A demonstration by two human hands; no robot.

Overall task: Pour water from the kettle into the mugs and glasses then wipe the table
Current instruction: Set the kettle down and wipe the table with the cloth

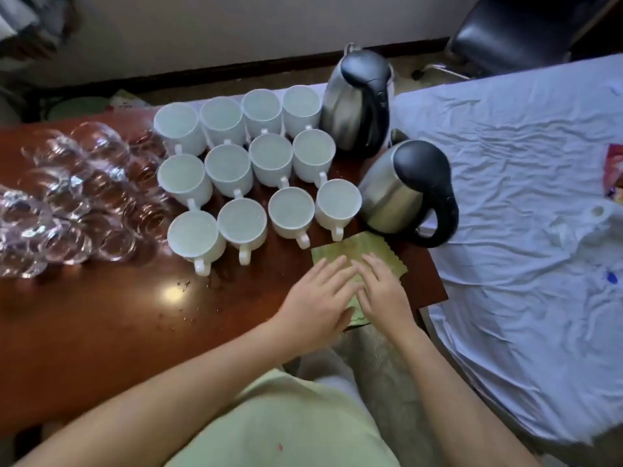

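Observation:
Several white mugs (263, 163) stand in rows on the brown table (101, 315), each holding water. Left of them is a cluster of several clear glasses (77, 197). Two steel kettles with black lids stand to the right: one at the back (357, 102), one nearer (408, 193). A green cloth (354, 251) lies flat near the table's right front edge. My left hand (317, 298) and my right hand (384, 291) both press flat on the cloth, fingers straight and pointing away from me.
Water drops and a light glare (182, 291) mark the table in front of the mugs. A bed with a rumpled pale sheet (522, 230) adjoins the table's right side. A black office chair (512, 32) stands at the back right.

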